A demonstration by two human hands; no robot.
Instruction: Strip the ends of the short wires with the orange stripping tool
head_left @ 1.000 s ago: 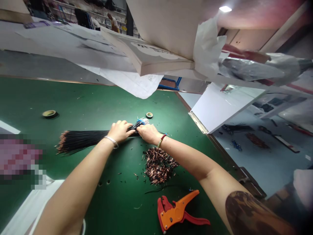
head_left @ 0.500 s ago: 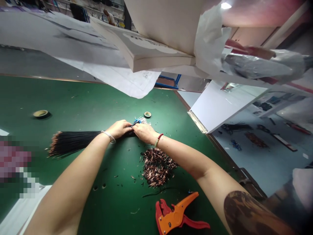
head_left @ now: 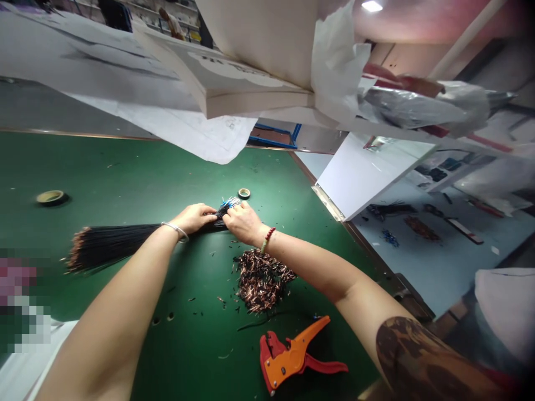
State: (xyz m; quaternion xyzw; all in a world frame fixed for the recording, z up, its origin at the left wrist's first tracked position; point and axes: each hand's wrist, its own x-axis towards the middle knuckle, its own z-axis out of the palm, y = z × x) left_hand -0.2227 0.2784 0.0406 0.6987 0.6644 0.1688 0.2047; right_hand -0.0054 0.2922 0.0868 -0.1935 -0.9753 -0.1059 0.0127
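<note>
Left hand (head_left: 193,218) and right hand (head_left: 244,223) both clamp shut on the bundle of black wires (head_left: 112,248), stretched across the middle of the green worktop (head_left: 125,178), with copper scraps (head_left: 261,281) piled just below!

A ceiling lamp (head_left: 371,6) glows white at the top edge, and even overhead light falls across the green work mat (head_left: 125,167), leaving a soft shadow beside the tape roll (head_left: 51,197). The black wire bundle (head_left: 112,246) looks fairly sharp. Wide-angle distortion bends the mat's edges, the lower right corner darkens, and a pixelated block (head_left: 19,301) covers the left edge.
</note>
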